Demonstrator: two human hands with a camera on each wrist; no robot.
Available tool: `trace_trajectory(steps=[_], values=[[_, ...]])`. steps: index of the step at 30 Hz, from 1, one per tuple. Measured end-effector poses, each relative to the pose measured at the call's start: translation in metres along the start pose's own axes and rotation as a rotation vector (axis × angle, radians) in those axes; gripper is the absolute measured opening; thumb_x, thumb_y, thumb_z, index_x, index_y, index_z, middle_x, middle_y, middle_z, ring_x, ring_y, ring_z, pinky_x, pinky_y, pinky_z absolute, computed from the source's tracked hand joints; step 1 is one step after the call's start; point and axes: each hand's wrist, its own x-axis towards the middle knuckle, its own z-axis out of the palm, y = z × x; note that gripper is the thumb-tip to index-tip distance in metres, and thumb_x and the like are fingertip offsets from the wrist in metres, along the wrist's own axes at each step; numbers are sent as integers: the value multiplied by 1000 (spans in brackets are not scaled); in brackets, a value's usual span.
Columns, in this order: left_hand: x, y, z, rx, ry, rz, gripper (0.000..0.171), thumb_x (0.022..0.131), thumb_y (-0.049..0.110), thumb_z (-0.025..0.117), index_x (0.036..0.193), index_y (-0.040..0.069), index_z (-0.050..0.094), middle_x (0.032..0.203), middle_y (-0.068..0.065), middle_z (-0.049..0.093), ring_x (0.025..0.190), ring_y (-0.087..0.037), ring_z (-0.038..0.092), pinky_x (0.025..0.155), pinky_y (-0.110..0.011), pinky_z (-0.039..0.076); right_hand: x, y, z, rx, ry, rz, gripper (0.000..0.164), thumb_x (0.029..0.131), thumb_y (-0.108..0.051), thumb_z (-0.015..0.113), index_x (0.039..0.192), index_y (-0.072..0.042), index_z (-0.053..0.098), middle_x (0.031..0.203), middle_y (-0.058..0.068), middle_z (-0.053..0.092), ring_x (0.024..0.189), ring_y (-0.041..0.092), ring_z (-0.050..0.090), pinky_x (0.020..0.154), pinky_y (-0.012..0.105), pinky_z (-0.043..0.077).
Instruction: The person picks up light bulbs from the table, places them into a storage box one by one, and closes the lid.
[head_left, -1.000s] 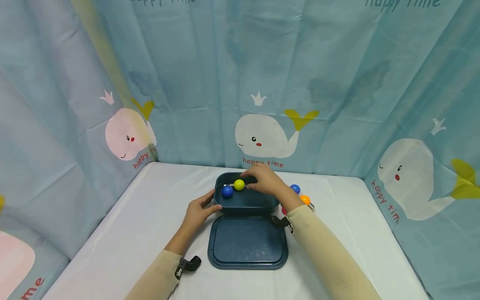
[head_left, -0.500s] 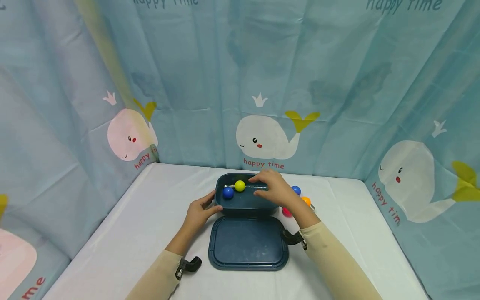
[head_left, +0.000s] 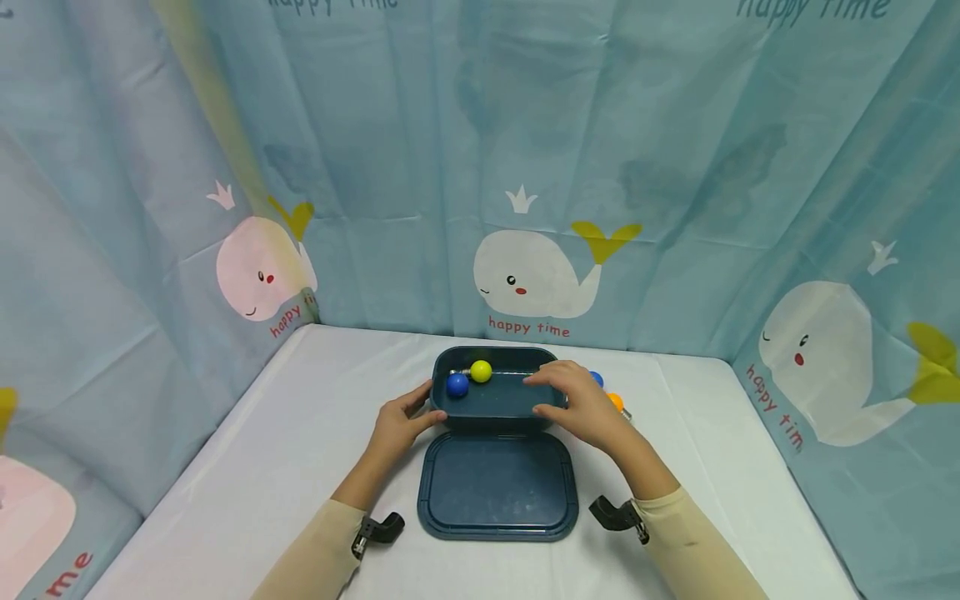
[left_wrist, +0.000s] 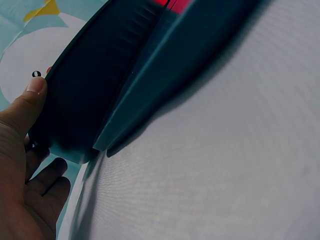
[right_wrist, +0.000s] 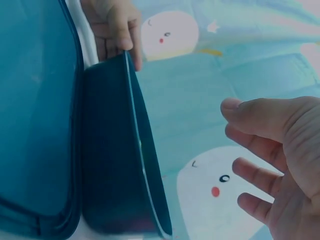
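A dark blue box (head_left: 498, 421) stands on the table, its top uncovered. Inside, towards its left end, lie a yellow light bulb (head_left: 481, 372) and a blue light bulb (head_left: 457, 385), with a metal screw base beside them. My left hand (head_left: 395, 425) grips the box's left end, thumb at the rim and fingers against the outer wall. Over the box's right end hovers my right hand (head_left: 583, 403), thumb and fingers spread apart with nothing between them. In the right wrist view that hand (right_wrist: 280, 155) is also clear of the box wall.
A dark blue lid (head_left: 498, 487) lies flat in front of the box. Right of the box, partly behind the right hand, are an orange bulb (head_left: 616, 401) and another blue bulb (head_left: 597, 378). A whale-print curtain (head_left: 405, 208) surrounds the white table (head_left: 315, 392).
My right hand has drawn back to the right, away from the yellow bulb, its fingers spread. The red bulb seen earlier is now hidden from the head view. My left hand has stayed put.
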Motion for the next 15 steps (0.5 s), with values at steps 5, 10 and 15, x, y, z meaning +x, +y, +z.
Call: trace_trajectory(steps=[5,10,15], values=[[1,0,0,2,-3,0,71,86,32,85,150,23,54,151,-5,55,139,-29,53,111,-48,46,-15,5,-2,11,50,-42,45,85,-18,86,127,-21,72,128,-6,68,129,21,54,108,51,49],[1,0,-1,7,-7,5,72,87,33,84,151,22,54,151,-5,55,139,-30,52,111,-49,46,-24,8,-3,19,80,-74,46,83,-16,87,127,-20,72,126,-7,69,127,20,56,105,50,51],[0,0,-1,8,-11,14,72,87,34,84,151,20,54,150,-5,55,139,-30,52,112,-49,45,-30,13,-3,14,83,-45,45,84,-16,86,126,-20,72,127,-7,68,127,18,56,106,49,51]])
